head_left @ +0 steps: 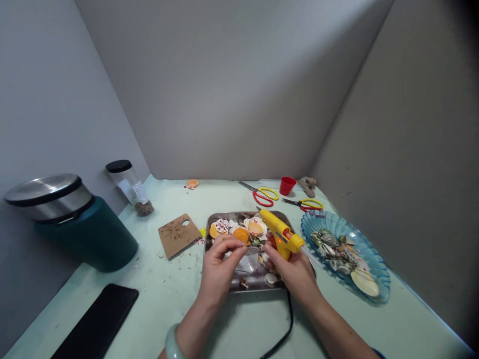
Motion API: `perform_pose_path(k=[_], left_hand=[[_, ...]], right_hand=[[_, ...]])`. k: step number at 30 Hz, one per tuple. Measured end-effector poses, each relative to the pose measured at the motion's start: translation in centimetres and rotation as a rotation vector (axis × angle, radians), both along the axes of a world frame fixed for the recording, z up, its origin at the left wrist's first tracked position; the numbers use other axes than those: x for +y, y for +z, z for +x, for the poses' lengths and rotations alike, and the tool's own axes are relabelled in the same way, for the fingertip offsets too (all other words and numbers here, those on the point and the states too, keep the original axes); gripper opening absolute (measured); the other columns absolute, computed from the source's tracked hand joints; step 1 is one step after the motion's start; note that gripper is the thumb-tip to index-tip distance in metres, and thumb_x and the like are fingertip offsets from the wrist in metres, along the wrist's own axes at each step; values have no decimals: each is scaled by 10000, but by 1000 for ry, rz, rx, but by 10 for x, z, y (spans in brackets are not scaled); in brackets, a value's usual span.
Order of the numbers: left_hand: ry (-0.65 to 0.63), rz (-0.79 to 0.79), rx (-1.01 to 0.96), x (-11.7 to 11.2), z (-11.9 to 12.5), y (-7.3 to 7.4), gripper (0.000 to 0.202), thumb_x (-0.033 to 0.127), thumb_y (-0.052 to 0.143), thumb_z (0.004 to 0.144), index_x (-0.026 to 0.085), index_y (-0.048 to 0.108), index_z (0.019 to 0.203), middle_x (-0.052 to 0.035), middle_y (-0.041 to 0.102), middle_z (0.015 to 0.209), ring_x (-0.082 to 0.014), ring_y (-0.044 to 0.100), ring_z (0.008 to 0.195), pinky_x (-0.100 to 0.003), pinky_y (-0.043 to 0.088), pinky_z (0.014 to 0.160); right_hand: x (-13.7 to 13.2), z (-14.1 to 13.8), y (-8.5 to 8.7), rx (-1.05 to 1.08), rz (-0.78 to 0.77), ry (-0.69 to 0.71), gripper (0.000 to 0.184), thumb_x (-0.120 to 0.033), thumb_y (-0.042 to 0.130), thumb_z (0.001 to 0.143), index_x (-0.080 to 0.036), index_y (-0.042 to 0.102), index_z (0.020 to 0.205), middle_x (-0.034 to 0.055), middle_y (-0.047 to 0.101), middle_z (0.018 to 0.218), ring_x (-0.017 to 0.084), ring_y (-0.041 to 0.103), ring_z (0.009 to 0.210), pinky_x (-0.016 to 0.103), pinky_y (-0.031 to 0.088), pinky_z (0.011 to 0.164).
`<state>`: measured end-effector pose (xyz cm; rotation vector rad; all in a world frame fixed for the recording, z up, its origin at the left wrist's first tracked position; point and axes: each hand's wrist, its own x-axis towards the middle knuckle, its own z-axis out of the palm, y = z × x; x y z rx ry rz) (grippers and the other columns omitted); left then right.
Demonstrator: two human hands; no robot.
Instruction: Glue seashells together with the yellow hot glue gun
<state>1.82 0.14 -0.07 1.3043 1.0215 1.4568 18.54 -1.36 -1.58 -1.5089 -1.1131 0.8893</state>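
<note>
My right hand [294, 271] grips a yellow hot glue gun [280, 232], its nozzle pointing up and to the left over a metal tray [209, 224]. The tray holds several coloured seashells [239, 230]. My left hand [220, 264] hovers over the tray's near left part, fingers curled in a pinch on something small that I cannot make out. The gun's black cord [286, 329] runs down toward me between my forearms.
A blue glass dish [376, 291] with shells lies to the right. Two pairs of scissors [262, 194] [307, 203], a red cup [287, 185], a cardboard piece [177, 234], a lidded jar [129, 184], a teal bin [75, 224] and a black phone [99, 324] surround the tray.
</note>
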Motion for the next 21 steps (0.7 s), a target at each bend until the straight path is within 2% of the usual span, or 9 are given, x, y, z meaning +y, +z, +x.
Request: perform_pose_path(k=[5,10,15,18,21], left_hand=[[9,-152,-116,2,0,-3,81,266,750,696,192,718,709,-24,642,829,-171,578,838,-270,441,789],[-17,-216,-163,0,0,0,105,271,750,689,178,705,707,-22,638,814,-166,576,817,-258,450,760],[-118,-188,-105,-1,0,4,90,249,743,682,169,702,676,-28,637,787,-166,569,798,-248,449,725],[-114,-259,-124,-2,1,3,159,305,748,682,163,681,709,-13,621,725,-137,545,689,-225,430,640],[-92,-295,-122,-1,2,1,213,344,754,669,160,663,724,-5,611,687,-129,528,637,-217,414,594]], right_hand=[[-2,-1,-2,49,-31,86,341,-469,673,755,-199,680,963,2,694,697,169,616,542,277,495,536],[-4,-3,3,88,-4,147,278,-389,730,684,-179,695,863,36,715,774,197,646,651,293,528,591],[-5,-2,4,101,17,126,273,-370,730,692,-186,688,889,32,716,787,191,651,662,304,543,626],[-6,-1,1,110,24,110,331,-389,730,708,-188,679,966,32,717,808,190,657,662,302,548,620],[-6,-1,-2,107,5,91,375,-412,726,715,-183,674,1006,21,704,743,188,647,625,306,545,593]])
